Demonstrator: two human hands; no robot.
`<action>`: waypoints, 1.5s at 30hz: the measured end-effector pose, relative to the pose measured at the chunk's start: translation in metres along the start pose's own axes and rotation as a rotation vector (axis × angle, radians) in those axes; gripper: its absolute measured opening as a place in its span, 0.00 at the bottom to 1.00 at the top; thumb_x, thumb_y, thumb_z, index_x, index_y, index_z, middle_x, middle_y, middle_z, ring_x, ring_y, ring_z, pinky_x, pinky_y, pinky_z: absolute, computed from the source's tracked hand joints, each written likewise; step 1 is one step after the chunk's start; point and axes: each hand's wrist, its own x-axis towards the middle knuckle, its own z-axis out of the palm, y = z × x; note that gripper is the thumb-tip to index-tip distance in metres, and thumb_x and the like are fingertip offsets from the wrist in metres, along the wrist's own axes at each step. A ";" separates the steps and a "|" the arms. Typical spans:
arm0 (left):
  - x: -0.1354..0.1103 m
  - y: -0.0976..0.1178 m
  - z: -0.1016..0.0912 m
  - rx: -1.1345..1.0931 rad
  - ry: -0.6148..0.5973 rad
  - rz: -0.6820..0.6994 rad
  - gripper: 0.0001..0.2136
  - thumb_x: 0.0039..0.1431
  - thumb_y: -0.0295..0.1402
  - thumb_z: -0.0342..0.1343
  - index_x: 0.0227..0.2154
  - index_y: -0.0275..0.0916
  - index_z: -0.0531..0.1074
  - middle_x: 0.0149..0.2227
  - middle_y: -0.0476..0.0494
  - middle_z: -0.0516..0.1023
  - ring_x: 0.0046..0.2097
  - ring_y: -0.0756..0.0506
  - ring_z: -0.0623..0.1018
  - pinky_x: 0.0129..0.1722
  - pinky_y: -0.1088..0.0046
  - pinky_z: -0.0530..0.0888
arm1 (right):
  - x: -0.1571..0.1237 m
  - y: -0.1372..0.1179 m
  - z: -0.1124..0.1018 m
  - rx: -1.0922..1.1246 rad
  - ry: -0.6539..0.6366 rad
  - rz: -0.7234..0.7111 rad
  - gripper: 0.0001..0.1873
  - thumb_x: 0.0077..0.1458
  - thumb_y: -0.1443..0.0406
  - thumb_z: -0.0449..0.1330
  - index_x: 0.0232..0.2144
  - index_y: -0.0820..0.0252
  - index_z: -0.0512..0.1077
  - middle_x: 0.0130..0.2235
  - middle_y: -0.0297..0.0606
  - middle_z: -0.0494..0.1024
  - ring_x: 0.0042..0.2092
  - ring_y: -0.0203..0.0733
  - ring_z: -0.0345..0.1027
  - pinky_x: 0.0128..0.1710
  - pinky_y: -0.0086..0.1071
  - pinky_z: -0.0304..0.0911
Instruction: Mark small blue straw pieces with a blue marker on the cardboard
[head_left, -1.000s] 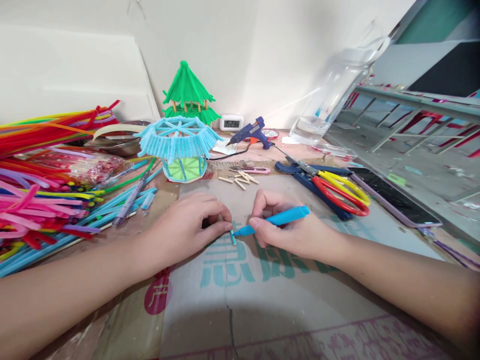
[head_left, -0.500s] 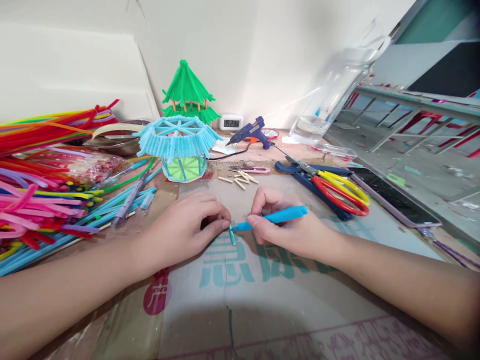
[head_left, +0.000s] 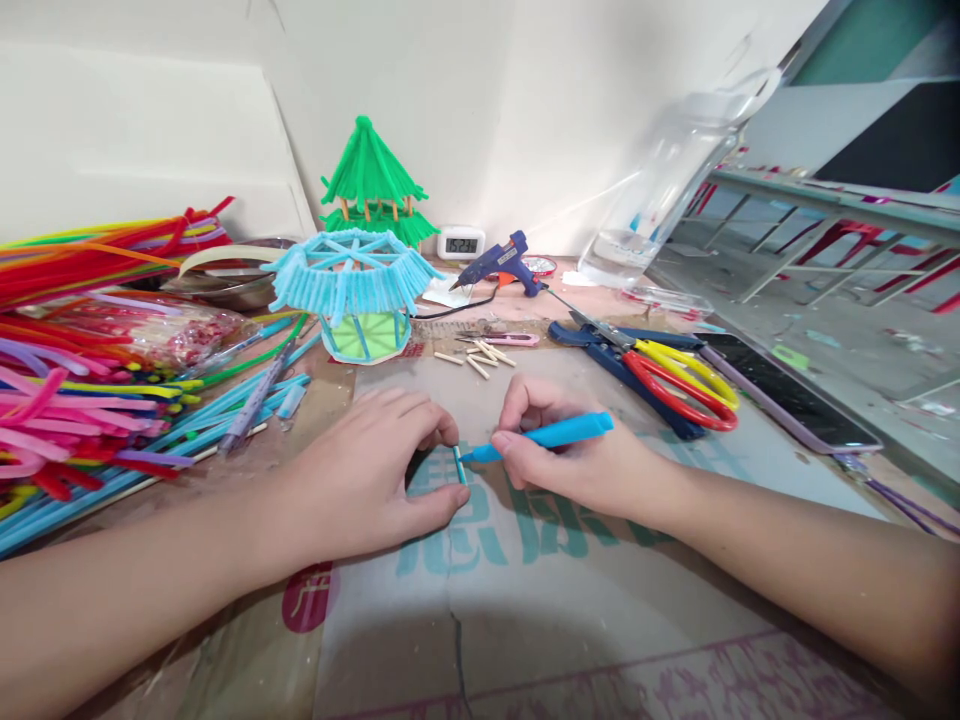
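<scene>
Left grip [head_left: 382, 460] pinches my short stick [head_left: 460, 466] end to end above the cardboard [head_left: 592, 600], thumb newly shifted to its near tip, baring its side; right grip [head_left: 562, 440] clamps the blue marker [head_left: 571, 431], nib meeting it.

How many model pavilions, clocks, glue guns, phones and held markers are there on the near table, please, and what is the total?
Green pavilion, light-blue pavilion: 2
Clock: 1
Glue gun: 1
Phone: 1
Held blue marker: 1
Total: 6

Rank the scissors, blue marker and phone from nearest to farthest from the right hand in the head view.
From the right hand:
1. Blue marker, held in it
2. Scissors, ahead and right
3. Phone, farthest to the right
</scene>
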 end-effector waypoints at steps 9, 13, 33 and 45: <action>0.000 -0.001 0.000 -0.017 0.010 -0.015 0.13 0.56 0.43 0.60 0.39 0.41 0.70 0.37 0.46 0.73 0.41 0.41 0.72 0.40 0.64 0.66 | 0.002 -0.003 0.002 0.051 0.059 0.013 0.11 0.54 0.64 0.65 0.29 0.57 0.64 0.23 0.28 0.71 0.24 0.33 0.61 0.22 0.27 0.56; 0.001 -0.001 0.000 -0.028 0.006 -0.023 0.14 0.55 0.43 0.60 0.39 0.41 0.70 0.37 0.47 0.73 0.40 0.42 0.72 0.39 0.65 0.66 | 0.002 -0.002 0.002 0.011 0.074 0.005 0.11 0.55 0.62 0.64 0.29 0.57 0.64 0.24 0.29 0.71 0.24 0.33 0.63 0.23 0.27 0.57; 0.001 -0.001 0.001 -0.024 0.002 -0.007 0.13 0.56 0.43 0.59 0.39 0.40 0.70 0.37 0.46 0.73 0.40 0.42 0.72 0.38 0.65 0.66 | 0.001 0.000 0.000 0.080 -0.027 0.044 0.12 0.55 0.63 0.64 0.29 0.56 0.63 0.21 0.28 0.72 0.22 0.33 0.63 0.21 0.27 0.56; 0.001 0.000 -0.003 0.007 -0.014 0.006 0.12 0.56 0.43 0.59 0.38 0.40 0.70 0.38 0.44 0.74 0.41 0.41 0.73 0.40 0.63 0.67 | -0.001 -0.003 0.001 0.077 -0.056 0.062 0.12 0.54 0.61 0.65 0.29 0.56 0.64 0.21 0.29 0.72 0.23 0.33 0.63 0.21 0.27 0.56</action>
